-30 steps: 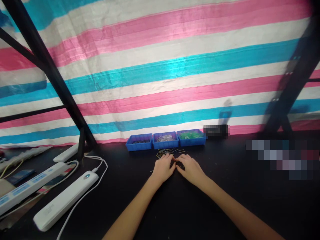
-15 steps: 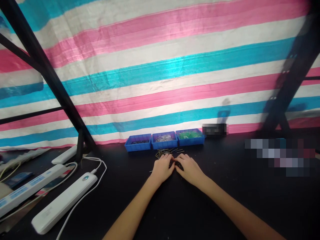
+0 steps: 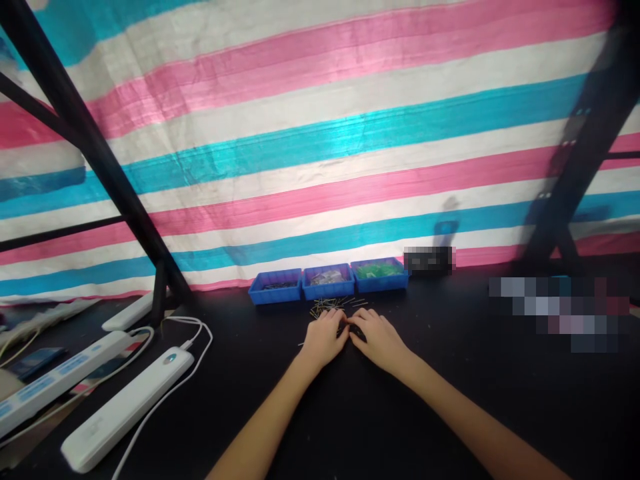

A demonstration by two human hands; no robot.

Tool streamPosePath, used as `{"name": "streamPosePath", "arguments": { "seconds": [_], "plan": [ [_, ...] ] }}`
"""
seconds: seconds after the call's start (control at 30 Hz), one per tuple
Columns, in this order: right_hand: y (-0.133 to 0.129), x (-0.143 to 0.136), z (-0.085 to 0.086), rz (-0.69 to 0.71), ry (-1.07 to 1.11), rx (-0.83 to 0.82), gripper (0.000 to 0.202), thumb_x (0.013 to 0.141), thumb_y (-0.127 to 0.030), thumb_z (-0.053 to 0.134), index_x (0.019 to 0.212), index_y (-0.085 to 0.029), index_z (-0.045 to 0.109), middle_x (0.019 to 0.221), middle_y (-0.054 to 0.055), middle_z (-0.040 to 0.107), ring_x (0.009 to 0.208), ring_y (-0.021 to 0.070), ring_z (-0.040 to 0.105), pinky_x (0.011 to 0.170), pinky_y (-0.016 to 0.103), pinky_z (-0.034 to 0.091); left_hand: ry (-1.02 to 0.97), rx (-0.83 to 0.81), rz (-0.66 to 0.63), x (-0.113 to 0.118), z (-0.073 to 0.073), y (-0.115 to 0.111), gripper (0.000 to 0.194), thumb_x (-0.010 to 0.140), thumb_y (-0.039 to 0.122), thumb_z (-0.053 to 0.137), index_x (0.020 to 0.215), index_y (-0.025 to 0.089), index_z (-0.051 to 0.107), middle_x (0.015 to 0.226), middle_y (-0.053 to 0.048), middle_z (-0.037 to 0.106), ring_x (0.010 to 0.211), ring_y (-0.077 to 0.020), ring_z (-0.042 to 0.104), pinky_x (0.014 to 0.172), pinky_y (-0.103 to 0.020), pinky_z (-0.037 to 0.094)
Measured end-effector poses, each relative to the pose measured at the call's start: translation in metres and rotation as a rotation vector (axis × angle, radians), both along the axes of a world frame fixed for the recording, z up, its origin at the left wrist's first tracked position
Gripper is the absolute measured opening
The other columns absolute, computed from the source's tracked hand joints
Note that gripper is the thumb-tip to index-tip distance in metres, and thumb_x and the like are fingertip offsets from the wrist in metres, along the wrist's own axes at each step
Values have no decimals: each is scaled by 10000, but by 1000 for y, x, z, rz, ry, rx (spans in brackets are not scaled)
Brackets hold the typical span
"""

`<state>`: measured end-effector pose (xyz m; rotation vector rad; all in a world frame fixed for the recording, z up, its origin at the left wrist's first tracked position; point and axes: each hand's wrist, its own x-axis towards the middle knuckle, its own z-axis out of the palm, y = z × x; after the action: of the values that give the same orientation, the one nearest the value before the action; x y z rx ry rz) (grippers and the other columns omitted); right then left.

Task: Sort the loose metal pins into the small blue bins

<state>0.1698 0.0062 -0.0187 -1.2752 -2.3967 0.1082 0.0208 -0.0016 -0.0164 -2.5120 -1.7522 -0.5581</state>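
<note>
My left hand [image 3: 325, 339] and my right hand [image 3: 379, 338] rest close together on the dark table, fingers curled in and fingertips nearly meeting. A few thin, dark slivers show in the small gap between thumbs and fingers, but what the fingertips grip is too small to make out. Just beyond my left hand lies a loose pile of thin metal pins, perhaps nails or screws [image 3: 323, 306]. Some stray ones point toward the right. Behind the pile stand a blue bin with dark pieces [image 3: 275, 297], a blue bin with clear pieces [image 3: 329, 290] and a blue bin with green pieces [image 3: 381, 284].
To the left lie a white power bank [image 3: 130, 407] with a white cable [image 3: 210, 343] and a white power strip [image 3: 65, 373]. A black metal frame [image 3: 107, 163] rises at the left. Striped sheeting [image 3: 310, 147] hangs behind the table. Blurred-out items lie at the right.
The view has shifted very slightly. Both hands stay in the same place, with fingers only barely moved.
</note>
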Motion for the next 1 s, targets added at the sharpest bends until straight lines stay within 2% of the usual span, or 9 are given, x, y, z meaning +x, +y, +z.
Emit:
{"name": "streamPosePath", "arguments": {
  "seconds": [0.47, 1.0],
  "plan": [
    [7, 4, -3, -52, 81, -32, 179, 808, -217, 454, 881, -236, 615, 866, 19, 590, 824, 163, 505, 668, 247, 379, -42, -48, -25, 1, 4, -2, 116, 840, 278, 405, 866, 216, 500, 895, -7, 549, 850, -144, 509, 619, -228, 375],
    [8, 4, -4, -60, 138, -87, 250, 832, -195, 413, 989, -236, 603, 894, 36, 587, 868, 157, 527, 711, 235, 393, -135, -28, 8, 3, 4, -4, 141, 828, 295, 399, 888, 220, 502, 834, 4, 546, 827, -138, 513, 598, -226, 365]
  ]
}}
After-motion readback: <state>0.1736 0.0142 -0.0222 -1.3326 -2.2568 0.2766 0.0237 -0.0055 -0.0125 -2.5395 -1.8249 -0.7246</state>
